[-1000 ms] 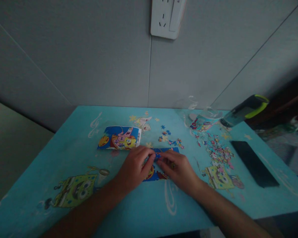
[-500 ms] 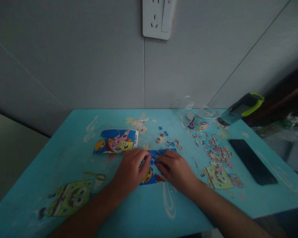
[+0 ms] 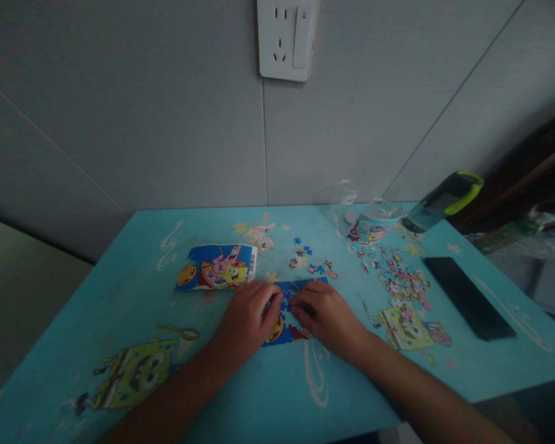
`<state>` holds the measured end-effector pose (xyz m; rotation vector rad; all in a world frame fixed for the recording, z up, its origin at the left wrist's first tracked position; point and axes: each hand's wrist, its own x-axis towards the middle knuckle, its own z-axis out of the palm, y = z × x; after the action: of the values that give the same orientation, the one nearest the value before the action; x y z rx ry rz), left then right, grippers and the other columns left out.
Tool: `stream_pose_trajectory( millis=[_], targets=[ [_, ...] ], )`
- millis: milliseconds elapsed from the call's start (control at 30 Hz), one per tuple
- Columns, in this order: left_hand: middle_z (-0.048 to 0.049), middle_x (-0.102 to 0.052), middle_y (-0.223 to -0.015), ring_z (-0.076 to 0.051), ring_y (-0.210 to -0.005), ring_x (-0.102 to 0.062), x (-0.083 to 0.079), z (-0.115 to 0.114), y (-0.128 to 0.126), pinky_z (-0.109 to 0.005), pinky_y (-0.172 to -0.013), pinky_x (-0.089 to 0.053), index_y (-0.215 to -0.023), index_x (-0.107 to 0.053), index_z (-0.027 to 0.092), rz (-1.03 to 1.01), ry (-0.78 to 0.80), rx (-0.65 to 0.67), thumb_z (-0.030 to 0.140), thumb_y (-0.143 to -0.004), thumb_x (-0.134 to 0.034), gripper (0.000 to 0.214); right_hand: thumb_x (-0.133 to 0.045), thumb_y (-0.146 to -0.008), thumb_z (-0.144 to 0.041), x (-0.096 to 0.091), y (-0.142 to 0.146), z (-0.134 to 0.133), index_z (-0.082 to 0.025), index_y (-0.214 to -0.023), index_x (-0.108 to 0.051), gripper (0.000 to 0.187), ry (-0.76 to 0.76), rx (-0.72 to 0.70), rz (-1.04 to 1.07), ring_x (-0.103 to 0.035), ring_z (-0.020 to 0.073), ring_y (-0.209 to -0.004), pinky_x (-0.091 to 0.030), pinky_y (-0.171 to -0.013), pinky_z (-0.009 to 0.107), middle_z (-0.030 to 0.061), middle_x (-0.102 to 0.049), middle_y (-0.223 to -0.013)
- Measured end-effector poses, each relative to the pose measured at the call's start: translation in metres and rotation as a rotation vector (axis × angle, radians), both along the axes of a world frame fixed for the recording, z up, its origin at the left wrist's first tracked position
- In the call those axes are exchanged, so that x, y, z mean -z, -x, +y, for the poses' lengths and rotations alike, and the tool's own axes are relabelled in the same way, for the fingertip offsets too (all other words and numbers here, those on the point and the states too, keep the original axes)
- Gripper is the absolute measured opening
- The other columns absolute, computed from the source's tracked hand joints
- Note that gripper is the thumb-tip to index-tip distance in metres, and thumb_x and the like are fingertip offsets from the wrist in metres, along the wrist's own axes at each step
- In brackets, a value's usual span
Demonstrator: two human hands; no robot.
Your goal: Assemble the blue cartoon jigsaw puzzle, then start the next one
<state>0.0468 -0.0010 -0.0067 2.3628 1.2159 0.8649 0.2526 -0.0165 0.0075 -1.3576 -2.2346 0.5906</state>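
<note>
- A turquoise cartoon-printed table (image 3: 240, 401) is set against a grey panelled wall (image 3: 166, 135), on which a white socket (image 3: 284, 40) is mounted.
- The socket is cut off at the top; the puzzle (image 3: 284, 337), flat on the table, is partly covered by both hands.
- On the left hand (image 3: 247, 316) and right hand (image 3: 330, 316), fingers are curled almost to the thumbs over the puzzle; whether any piece is pinched cannot be told.

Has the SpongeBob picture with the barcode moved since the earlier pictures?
No. The barcoded SpongeBob picture keeps its place against the yellow flower printed on the tabletop behind it; the camera's view shifted.
</note>
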Motion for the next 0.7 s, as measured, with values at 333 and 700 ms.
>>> stream_pose_trajectory(
  millis=[333, 700],
  targets=[
    [-0.0026, -0.066, -0.086, -0.017, -0.081, -0.061, 0.0064, -0.0007, 0.0007, -0.030, -0.076, -0.046, -0.094, -0.058, 0.021, 0.047, 0.062, -0.003, 0.026, -0.101, -0.046, 0.015, -0.070, -0.089, -0.026, 0.0011, -0.0011, -0.0006, -0.021, -0.088, -0.071, 0.006, 0.004, -0.010, -0.032, -0.059, 0.0179, -0.082, -0.044, -0.076, 0.030, 0.0023, -0.064, -0.082],
    [-0.0034, -0.065, -0.088, -0.018, -0.085, -0.061, 0.0070, -0.0004, 0.0011, -0.031, -0.080, -0.047, -0.095, -0.058, 0.021, 0.068, 0.098, -0.015, 0.028, -0.102, -0.043, 0.018, -0.073, -0.085, -0.018, 0.0023, -0.0008, 0.0012, -0.022, -0.086, -0.071, 0.005, 0.028, -0.010, -0.010, -0.058, 0.0163, -0.079, -0.042, -0.074, 0.028, 0.0003, -0.063, -0.079]
  ],
)
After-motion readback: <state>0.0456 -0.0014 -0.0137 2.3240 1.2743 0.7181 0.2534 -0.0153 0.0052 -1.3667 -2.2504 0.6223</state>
